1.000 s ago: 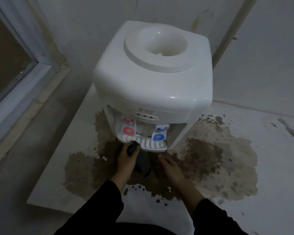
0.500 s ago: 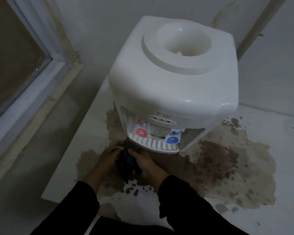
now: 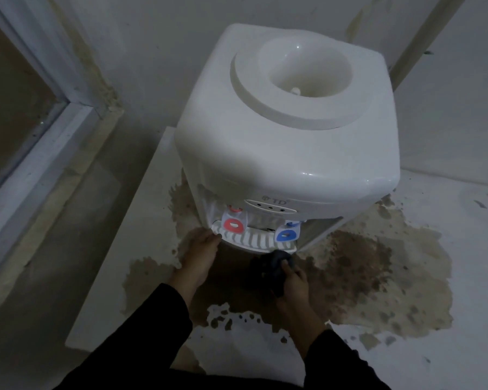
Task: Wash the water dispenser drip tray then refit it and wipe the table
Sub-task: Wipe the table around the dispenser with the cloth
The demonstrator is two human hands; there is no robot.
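A white tabletop water dispenser (image 3: 288, 153) stands on a white table (image 3: 448, 347) stained with a wide brown patch (image 3: 358, 277). Its slotted white drip tray (image 3: 254, 241) sits in place under the red tap (image 3: 233, 224) and blue tap (image 3: 286, 235). My left hand (image 3: 200, 253) rests on the table with its fingers touching the tray's left end. My right hand (image 3: 292, 285) grips a dark cloth (image 3: 275, 264) just below the tray's right front corner, pressed on the stained surface.
The table's left edge (image 3: 119, 243) drops to a grey floor. A white window or door frame (image 3: 40, 147) runs along the left. Walls stand close behind the dispenser, and a pale pipe (image 3: 414, 43) runs up the corner.
The dark cloth passed from my left hand to my right, which has carried it right under the tray's right corner. My left hand has moved up to the tray's left end.
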